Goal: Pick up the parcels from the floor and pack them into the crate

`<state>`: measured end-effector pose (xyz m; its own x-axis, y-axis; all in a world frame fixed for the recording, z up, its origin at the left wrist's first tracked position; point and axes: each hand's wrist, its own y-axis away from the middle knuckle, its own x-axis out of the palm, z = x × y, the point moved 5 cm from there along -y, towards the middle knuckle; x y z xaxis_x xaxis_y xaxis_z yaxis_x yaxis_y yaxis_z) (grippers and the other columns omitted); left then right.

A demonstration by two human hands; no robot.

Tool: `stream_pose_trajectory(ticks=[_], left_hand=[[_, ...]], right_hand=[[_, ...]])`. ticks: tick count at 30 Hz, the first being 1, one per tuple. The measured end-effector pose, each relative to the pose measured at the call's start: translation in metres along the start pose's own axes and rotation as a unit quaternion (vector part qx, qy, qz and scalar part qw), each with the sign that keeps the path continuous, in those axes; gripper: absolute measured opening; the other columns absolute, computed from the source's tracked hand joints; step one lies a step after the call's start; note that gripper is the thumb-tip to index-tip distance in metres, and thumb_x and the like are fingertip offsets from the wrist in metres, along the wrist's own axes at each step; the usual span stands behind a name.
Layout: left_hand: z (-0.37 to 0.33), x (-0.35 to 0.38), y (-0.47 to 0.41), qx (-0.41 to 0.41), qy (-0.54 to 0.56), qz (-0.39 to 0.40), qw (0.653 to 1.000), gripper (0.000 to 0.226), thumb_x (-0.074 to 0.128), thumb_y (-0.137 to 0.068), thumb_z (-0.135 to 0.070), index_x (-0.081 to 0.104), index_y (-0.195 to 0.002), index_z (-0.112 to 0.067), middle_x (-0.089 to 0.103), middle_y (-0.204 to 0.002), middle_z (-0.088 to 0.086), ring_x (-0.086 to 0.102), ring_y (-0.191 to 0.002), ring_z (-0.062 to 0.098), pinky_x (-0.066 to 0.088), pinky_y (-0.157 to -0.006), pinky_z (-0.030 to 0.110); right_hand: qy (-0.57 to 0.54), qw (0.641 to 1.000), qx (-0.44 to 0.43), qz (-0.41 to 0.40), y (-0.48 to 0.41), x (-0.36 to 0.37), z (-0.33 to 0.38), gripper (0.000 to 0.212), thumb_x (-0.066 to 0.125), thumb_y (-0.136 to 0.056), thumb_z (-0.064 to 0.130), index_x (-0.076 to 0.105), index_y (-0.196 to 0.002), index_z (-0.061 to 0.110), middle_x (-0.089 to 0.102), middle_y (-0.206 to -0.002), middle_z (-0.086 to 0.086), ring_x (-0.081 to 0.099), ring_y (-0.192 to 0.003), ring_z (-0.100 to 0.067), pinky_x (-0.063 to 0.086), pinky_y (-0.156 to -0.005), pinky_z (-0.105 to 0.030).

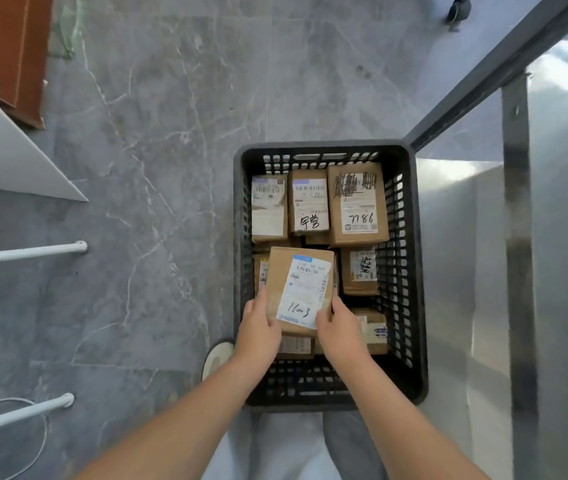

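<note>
A black slotted plastic crate (414,258) stands on the grey floor and holds several brown cardboard parcels with white labels. Three parcels (357,202) fill its far row. Both my hands hold one labelled parcel (298,289) over the crate's near half. My left hand (258,327) grips its left near edge, and my right hand (339,329) grips its right near corner, thumb on the label. More parcels (360,271) lie beneath and to the right, partly hidden.
The crate sits against a metal-framed glass panel (514,237) on its right. A white rack's legs (26,252) and a white board (9,154) are at left, a brown box (9,53) at top left. A shoe (216,358) shows beside the crate.
</note>
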<state>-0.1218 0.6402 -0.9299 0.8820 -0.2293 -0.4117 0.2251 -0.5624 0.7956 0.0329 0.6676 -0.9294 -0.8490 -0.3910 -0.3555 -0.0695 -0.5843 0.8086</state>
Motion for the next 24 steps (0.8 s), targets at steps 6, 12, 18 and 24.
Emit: stream_pose_trajectory(ticks=[6,12,18,24], left_hand=[[0.021,0.011,-0.018,0.015,-0.059,-0.08,0.995,0.065,0.039,-0.097,0.0,0.011,-0.154,-0.013,0.014,-0.161,0.009,0.022,-0.146,0.026,0.023,-0.115,0.034],[-0.003,0.046,-0.022,0.027,-0.064,-0.021,0.997,0.066,0.043,-0.095,-0.002,0.014,-0.154,-0.009,0.007,-0.162,0.004,0.017,-0.147,0.019,0.015,-0.117,0.028],[-0.002,0.029,-0.029,0.027,-0.079,0.002,0.997,0.055,0.042,-0.096,-0.011,0.033,-0.149,-0.022,0.026,-0.155,-0.009,0.04,-0.133,0.014,0.035,-0.109,0.028],[-0.049,-0.024,0.0,0.118,-0.15,0.001,0.982,0.059,0.039,-0.097,-0.008,0.025,-0.153,-0.018,0.02,-0.161,-0.001,0.023,-0.146,0.015,0.02,-0.115,0.027]], right_hand=[[-0.011,0.999,-0.007,0.051,-0.037,0.043,0.001,0.05,0.047,-0.093,0.006,0.035,-0.139,0.023,0.052,-0.139,0.003,0.052,-0.12,-0.011,0.044,-0.096,-0.025],[-0.037,0.993,0.038,0.103,-0.052,0.055,-0.01,0.08,0.056,-0.082,0.025,0.017,-0.152,0.03,0.042,-0.15,0.003,0.046,-0.131,-0.016,0.041,-0.109,-0.042],[0.085,0.994,-0.002,0.072,-0.038,0.031,0.019,0.042,0.048,-0.091,0.01,0.044,-0.131,0.023,0.054,-0.131,-0.002,0.055,-0.111,-0.017,0.05,-0.094,-0.037],[0.106,0.991,-0.078,-0.012,0.026,-0.011,0.072,0.043,0.043,-0.095,0.004,0.042,-0.136,0.015,0.046,-0.134,-0.002,0.048,-0.124,-0.021,0.04,-0.094,-0.025]])
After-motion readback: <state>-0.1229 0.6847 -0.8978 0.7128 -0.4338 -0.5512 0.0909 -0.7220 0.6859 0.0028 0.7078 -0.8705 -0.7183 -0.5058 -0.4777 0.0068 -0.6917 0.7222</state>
